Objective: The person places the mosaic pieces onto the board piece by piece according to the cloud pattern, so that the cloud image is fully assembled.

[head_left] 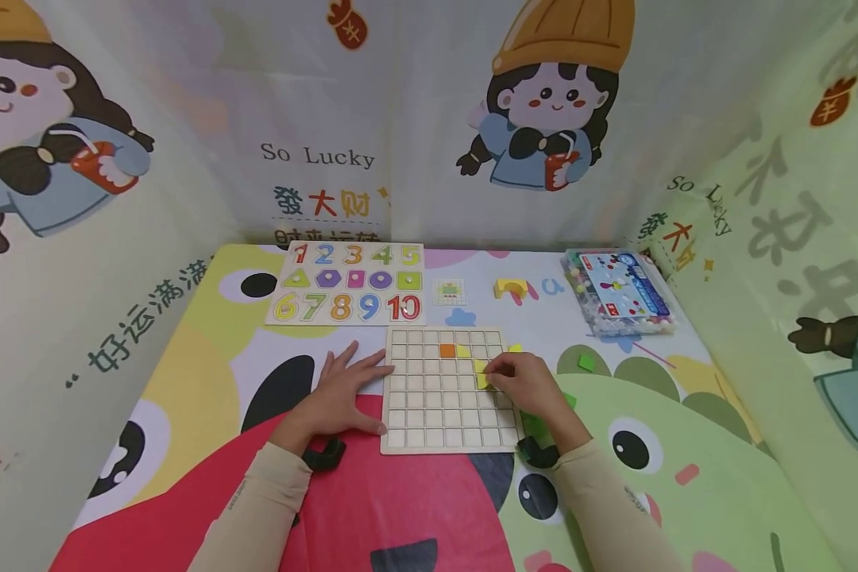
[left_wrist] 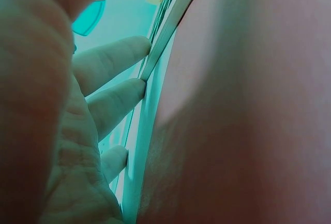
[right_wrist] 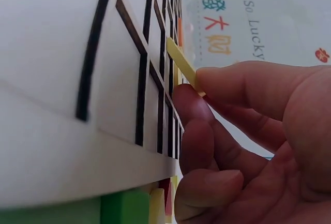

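My left hand (head_left: 336, 399) lies at the left edge of a wooden grid board (head_left: 415, 438), fingers spread, with fingertips and thumb at the rim. In the left wrist view, several fingers (left_wrist: 116, 61) meet the board's side. My right hand (head_left: 527, 384) is over the board's right part, pinching a thin yellow tile (right_wrist: 181, 61) between thumb and fingertips. That tile is tilted above the grid in the right wrist view. An orange tile (head_left: 447, 350) and a yellow tile (head_left: 462, 350) sit side by side in an upper row. Another yellow tile (head_left: 479, 366) shows just beyond my right fingertips.
Green pieces (head_left: 536, 429) lie beside the board under my right wrist, with a small green tile (head_left: 586, 362) farther right. Behind stand a number puzzle board (head_left: 345, 302), a small pattern card (head_left: 450, 291), a yellow arch block (head_left: 511, 287) and a plastic box (head_left: 618, 290).
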